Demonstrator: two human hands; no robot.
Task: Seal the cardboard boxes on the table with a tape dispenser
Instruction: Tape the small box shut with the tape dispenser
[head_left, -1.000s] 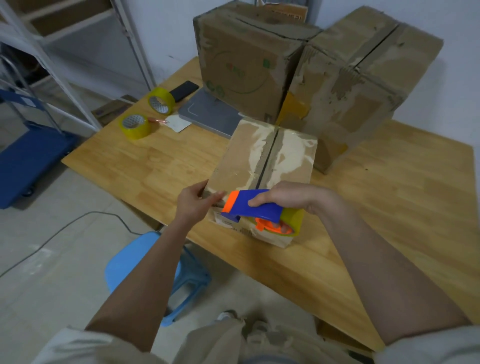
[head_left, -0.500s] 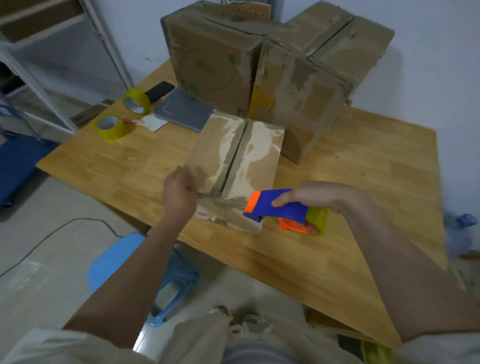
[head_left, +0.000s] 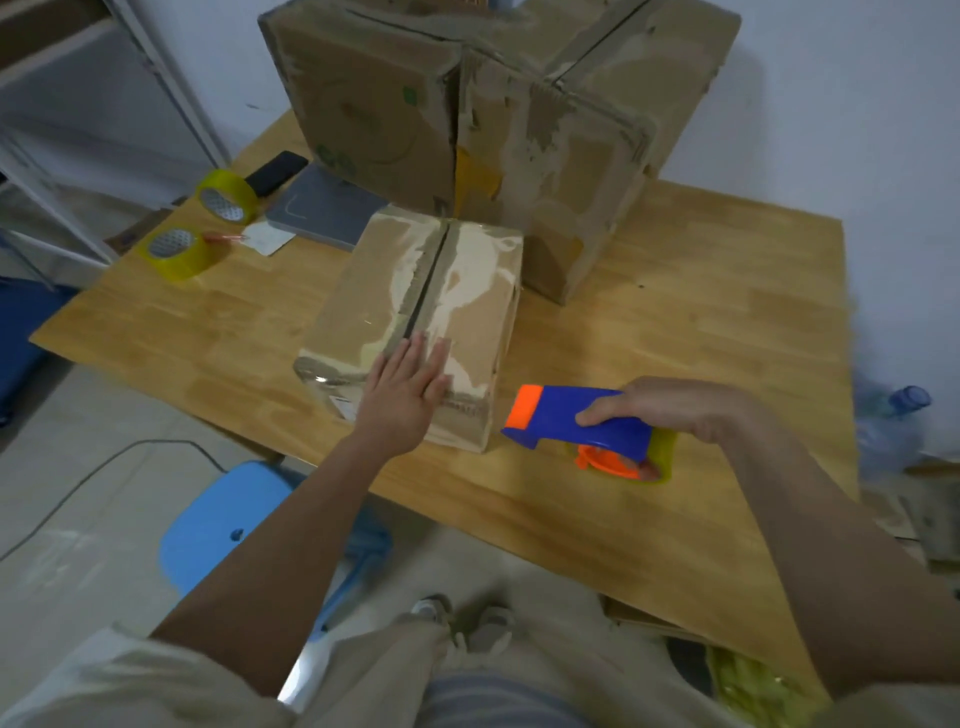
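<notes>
Right hand (head_left: 680, 408) has its grip curled round the blue handle of the tape dispenser (head_left: 587, 434), fingers wrapped over the top; a second ago the dispenser sat against the near end of the small box (head_left: 415, 322), now it is off the box and hangs low over the counter (head_left: 701, 322) just to the box's right, orange nose pointing back at it; left hand (head_left: 402, 397) has gone from pinching at the box's near edge to lying flat, fingers spread straight, palm pressing the near end of the lid across the centre seam; reads as a strip just laid across that near end and cut free, the flat hand smoothing it down; whether the tape reaches along the seam cannot be told, glare and old torn patches confuse the surface, and the dark seam line shows open toward the far end; judge this box not yet fully sealed; two large boxes (head_left: 519, 119) stand behind it, touching each other, waiting; two yellow tape rolls (head_left: 200, 228) lie near the counter's far left corner beside a phone (head_left: 275, 171) and a grey pad (head_left: 327, 210).
</notes>
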